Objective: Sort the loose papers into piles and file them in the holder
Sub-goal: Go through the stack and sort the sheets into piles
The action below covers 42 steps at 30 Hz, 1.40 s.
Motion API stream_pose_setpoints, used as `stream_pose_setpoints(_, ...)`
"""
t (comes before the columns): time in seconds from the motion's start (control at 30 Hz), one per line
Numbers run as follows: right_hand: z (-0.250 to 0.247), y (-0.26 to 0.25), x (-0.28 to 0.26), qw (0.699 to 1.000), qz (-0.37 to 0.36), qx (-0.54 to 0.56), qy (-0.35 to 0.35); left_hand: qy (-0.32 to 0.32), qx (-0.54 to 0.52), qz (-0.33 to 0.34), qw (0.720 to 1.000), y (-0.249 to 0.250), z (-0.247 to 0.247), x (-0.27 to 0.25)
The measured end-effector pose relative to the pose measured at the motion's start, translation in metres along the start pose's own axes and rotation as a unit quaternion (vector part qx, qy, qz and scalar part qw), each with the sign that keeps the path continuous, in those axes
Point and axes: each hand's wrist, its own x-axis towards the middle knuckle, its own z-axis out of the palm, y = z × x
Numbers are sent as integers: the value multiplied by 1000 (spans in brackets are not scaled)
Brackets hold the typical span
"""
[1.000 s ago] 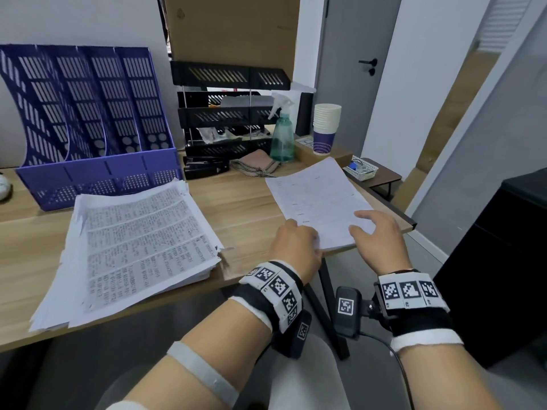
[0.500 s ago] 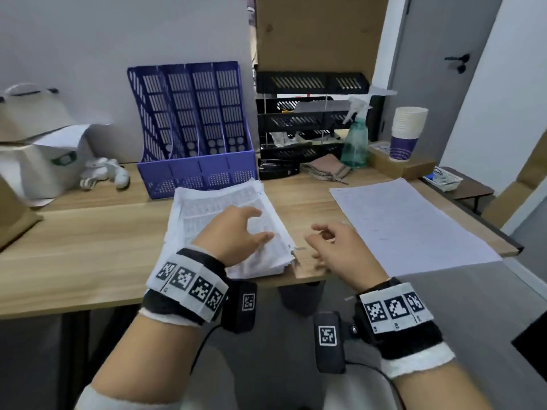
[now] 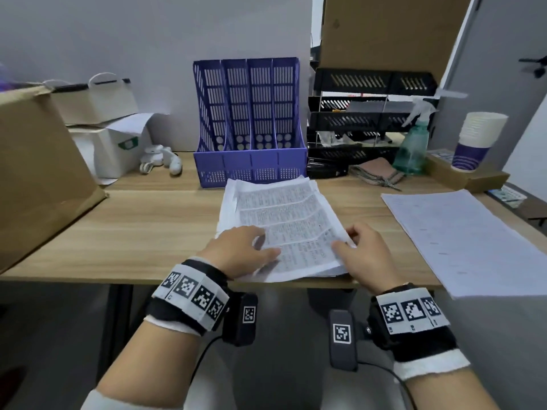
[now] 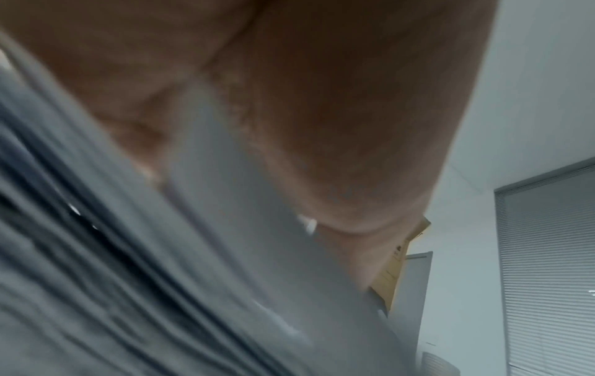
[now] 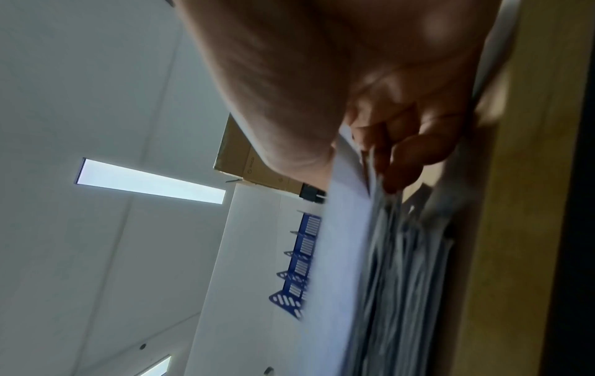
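Note:
A thick stack of printed papers [image 3: 284, 214] lies mid-desk in front of the blue four-slot holder [image 3: 251, 128], whose slots look empty. My left hand [image 3: 251, 250] rests flat on the stack's near left corner, fingers spread. My right hand [image 3: 352, 244] pinches the right edge of the top sheet, thumb on top. In the right wrist view its fingers [image 5: 402, 157] curl under the lifted top sheet [image 5: 347, 229] above the stack's edges [image 5: 405, 267]. The left wrist view shows only my palm [image 4: 322, 101] over blurred paper edges [image 4: 144, 279]. A second, paler pile [image 3: 461, 235] lies at the right.
A cardboard box [image 3: 38, 173] and white bags [image 3: 97, 102] fill the desk's left end. Behind the papers to the right stand a black tray rack [image 3: 370, 113], a green spray bottle [image 3: 413, 146], stacked paper cups [image 3: 476, 140] and a folded cloth [image 3: 376, 173].
Both hands left the pale pile at the right and came to the printed stack. The left hand settled on it; the right hand took hold of the top sheet's edge.

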Motion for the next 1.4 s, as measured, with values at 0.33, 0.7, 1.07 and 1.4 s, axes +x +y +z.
stream_pose_setpoints(0.33, -21, 6, -8, 998, 61, 18, -8, 13, -3, 46, 999, 19, 5, -15)
stream_pose_setpoints(0.7, -61, 27, -14, 986, 46, -9, 162, 27, -82, 106, 991, 43, 13, -12)
stream_pose_setpoints(1.07, -103, 47, -16, 950, 92, -42, 297, -43, 27, 201, 978, 93, 39, 0)
stream_pose_setpoints(1.4, -88, 38, -4, 985, 76, -31, 154, -36, 75, 140, 987, 61, 31, 2)
